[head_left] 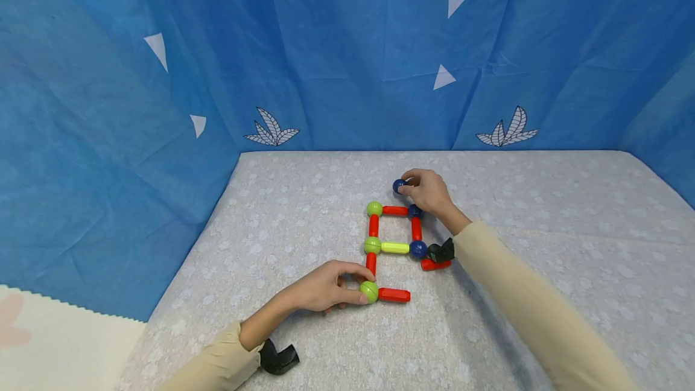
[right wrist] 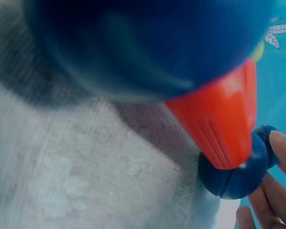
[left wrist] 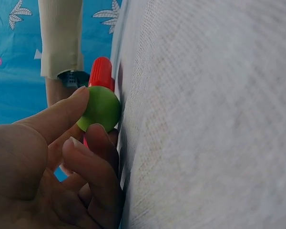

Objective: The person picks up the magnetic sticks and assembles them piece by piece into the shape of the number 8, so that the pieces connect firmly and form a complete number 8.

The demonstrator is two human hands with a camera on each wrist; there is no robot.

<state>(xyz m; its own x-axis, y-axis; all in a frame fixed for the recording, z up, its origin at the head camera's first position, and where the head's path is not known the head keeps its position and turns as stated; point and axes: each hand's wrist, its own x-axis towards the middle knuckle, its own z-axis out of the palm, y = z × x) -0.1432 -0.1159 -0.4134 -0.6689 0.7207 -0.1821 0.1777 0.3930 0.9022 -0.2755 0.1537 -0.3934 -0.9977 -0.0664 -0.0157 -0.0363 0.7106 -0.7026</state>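
My left hand (head_left: 331,285) pinches a green ball (head_left: 369,292) at the near corner of a flat ball-and-rod frame. From that ball a red rod (head_left: 394,295) points right and another red rod (head_left: 371,263) runs up to a second green ball (head_left: 372,245). Beyond the frame's far side, my right hand (head_left: 429,190) holds a dark blue ball (head_left: 399,186) between thumb and fingers. The frame's far right corner is another blue ball (head_left: 415,211), partly covered by this hand. In the right wrist view, a large blue ball (right wrist: 148,43) fills the top, joined to a red rod (right wrist: 217,119).
A yellow-green rod (head_left: 395,248) bridges the frame's middle to a blue ball (head_left: 418,250). Beside it a red rod (head_left: 436,265) lies under the right wrist's black camera (head_left: 441,251). Patterned grey cloth (head_left: 543,246) covers the table; a blue curtain (head_left: 347,47) hangs behind.
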